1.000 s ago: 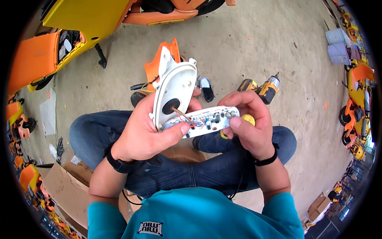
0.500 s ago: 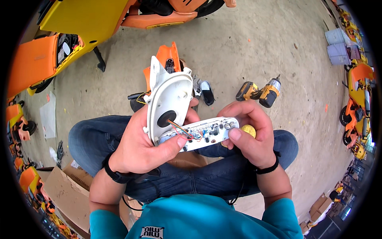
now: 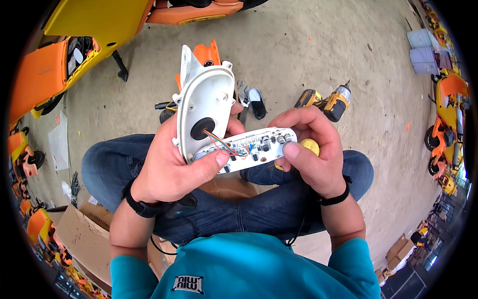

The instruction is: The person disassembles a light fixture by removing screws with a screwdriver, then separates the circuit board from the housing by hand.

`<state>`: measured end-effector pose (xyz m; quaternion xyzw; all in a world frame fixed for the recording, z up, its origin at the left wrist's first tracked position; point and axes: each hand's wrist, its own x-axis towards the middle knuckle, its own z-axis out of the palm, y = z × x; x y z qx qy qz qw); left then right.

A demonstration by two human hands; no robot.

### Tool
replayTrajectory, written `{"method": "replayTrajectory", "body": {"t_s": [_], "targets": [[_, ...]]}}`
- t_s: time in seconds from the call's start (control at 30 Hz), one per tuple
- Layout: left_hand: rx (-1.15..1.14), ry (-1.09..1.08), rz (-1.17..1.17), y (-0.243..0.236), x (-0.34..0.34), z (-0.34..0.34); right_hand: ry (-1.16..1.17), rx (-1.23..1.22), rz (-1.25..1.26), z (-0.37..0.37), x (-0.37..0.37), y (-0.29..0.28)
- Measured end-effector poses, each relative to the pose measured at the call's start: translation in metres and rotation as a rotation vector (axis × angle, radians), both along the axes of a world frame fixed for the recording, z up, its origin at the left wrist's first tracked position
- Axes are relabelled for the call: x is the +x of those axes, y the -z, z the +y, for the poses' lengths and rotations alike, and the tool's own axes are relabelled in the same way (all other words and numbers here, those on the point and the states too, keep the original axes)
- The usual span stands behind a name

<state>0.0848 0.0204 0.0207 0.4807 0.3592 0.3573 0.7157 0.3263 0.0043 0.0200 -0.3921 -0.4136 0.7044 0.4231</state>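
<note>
Populated circuit board [image 3: 272, 148] is held component side up over the lap [image 3: 269, 209]. White oval housing shell [image 3: 213, 94] is cradled by the left hand [image 3: 167, 162], with the board's left end clamped under the thumb, so both parts are carried by one grip. Board's right end is pinched between right hand [image 3: 318, 154] thumb and fingers, presumably to steady it. Board is angled across the shell's lower end, likely because it's tethered by coloured wires [image 3: 219, 141] from the black grommet [image 3: 198, 130]. Yellow round-ended object [image 3: 310, 145] is tucked in the right palm, seemingly to free the fingertips; type can't be told. Cordless drill [image 3: 336, 106] is parked on the floor [image 3: 388, 149].
</note>
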Motion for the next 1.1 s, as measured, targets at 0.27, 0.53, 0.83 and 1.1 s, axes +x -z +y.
{"method": "replayTrajectory", "body": {"t_s": [0.27, 0.53, 0.83, 1.1], "targets": [[-0.082, -0.010, -0.024, -0.001, 0.001, 0.000, 0.007, -0.037, 0.001, 0.001, -0.001, -0.001], [-0.094, 0.040, -0.038, 0.000, 0.000, 0.004, 0.020, -0.037, -0.041, 0.001, 0.000, 0.002], [-0.257, -0.068, -0.163, 0.002, -0.002, 0.005, 0.059, 0.119, -0.192, 0.017, 0.021, 0.000], [-0.281, -0.105, -0.215, 0.001, -0.003, 0.007, 0.315, 0.042, -0.029, 0.032, 0.046, 0.000]]}}
